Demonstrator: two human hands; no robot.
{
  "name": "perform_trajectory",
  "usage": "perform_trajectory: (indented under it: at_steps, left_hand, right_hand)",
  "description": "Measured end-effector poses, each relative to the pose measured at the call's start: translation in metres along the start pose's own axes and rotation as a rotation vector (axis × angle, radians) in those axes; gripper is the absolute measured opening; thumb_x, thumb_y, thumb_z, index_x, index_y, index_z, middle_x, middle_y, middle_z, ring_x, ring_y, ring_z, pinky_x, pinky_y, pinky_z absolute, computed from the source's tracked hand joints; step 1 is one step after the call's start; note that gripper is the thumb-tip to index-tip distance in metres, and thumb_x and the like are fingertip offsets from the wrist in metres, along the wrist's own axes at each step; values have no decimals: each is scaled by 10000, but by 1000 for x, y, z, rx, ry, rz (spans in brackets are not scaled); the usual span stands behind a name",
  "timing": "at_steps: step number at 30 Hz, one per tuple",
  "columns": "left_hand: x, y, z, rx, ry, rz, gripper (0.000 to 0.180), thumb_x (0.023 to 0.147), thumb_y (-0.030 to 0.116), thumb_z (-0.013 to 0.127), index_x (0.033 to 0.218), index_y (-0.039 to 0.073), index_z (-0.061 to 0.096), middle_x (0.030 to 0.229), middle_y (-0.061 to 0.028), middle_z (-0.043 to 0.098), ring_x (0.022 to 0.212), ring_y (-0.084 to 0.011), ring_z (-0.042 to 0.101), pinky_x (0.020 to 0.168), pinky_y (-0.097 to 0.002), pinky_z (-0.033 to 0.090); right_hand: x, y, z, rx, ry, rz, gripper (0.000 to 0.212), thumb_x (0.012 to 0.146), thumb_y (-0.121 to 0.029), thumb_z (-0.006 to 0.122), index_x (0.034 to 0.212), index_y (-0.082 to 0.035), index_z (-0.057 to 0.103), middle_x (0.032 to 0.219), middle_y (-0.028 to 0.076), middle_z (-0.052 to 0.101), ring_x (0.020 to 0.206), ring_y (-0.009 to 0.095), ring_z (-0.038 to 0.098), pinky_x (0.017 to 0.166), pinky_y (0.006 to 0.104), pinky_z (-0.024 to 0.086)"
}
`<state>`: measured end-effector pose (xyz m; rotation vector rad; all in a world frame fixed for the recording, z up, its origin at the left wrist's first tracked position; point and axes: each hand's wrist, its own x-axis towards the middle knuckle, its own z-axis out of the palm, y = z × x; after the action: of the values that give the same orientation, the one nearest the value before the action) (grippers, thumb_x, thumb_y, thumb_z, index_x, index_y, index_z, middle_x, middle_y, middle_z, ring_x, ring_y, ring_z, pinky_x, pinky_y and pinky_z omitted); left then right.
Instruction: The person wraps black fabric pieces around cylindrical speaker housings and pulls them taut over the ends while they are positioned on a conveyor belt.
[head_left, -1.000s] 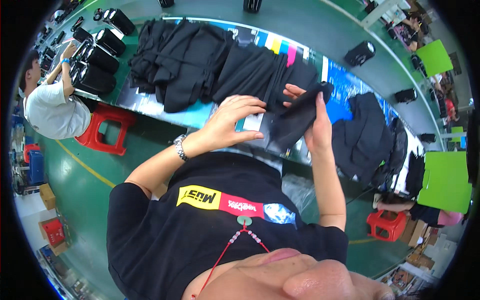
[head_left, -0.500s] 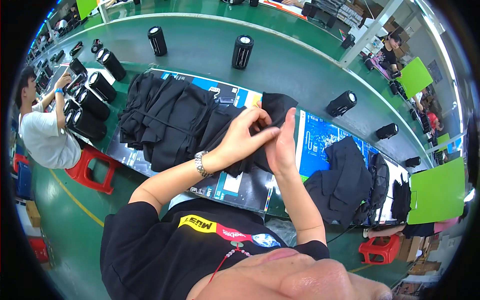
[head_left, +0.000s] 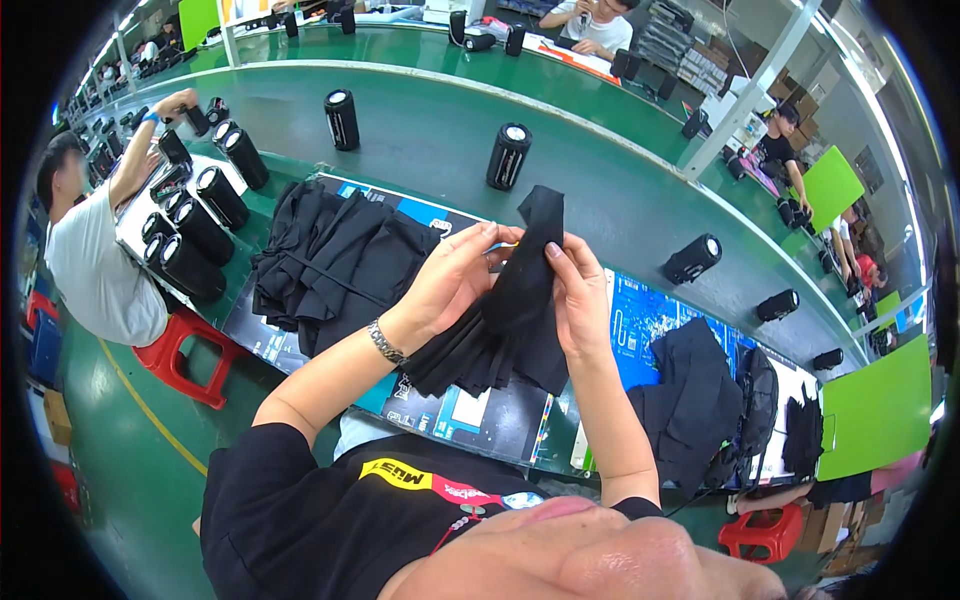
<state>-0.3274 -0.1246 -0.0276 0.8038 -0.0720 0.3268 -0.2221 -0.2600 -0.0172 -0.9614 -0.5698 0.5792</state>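
Observation:
A strip-like piece of black cloth is held up in front of me, its upper end standing above my fingers. My right hand pinches its right edge between thumb and fingers. On the other side, my left hand has its fingertips closed at the cloth's left edge; part of the grip is hidden. Below them, more black cloth pieces lie fanned out on the table. To the left is a larger stack of black cloth, with a strip lying across it.
Another black cloth pile lies to the right on printed sheets. Black cylindrical speakers stand or lie along the green belt beyond. At left a co-worker sits on a red stool beside several speakers. A green panel stands far right.
My hands have moved apart to either side of the cloth, which now rises between them. The left co-worker's arm has lifted. My view has shifted slightly, showing another person at the back.

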Motion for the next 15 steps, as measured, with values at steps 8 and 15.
perform_trajectory:
  at_steps: [8,15]
  left_hand:
    - [-5,17,-5,364,-5,79,228,933,107,567,1139,13,596,1072,-28,627,1043,-87,563,913,-232,442]
    - [17,32,-12,285,18,62,157,948,166,555,1027,51,628,921,27,640,868,-39,587,773,-220,474]
  right_hand:
    - [-3,-2,21,-224,-158,-128,219,877,-13,611,1086,11,670,1206,62,545,1119,133,515,951,247,403]
    - [5,0,14,-81,-60,43,245,950,-112,546,1134,32,621,1065,49,640,1013,125,585,908,281,450]
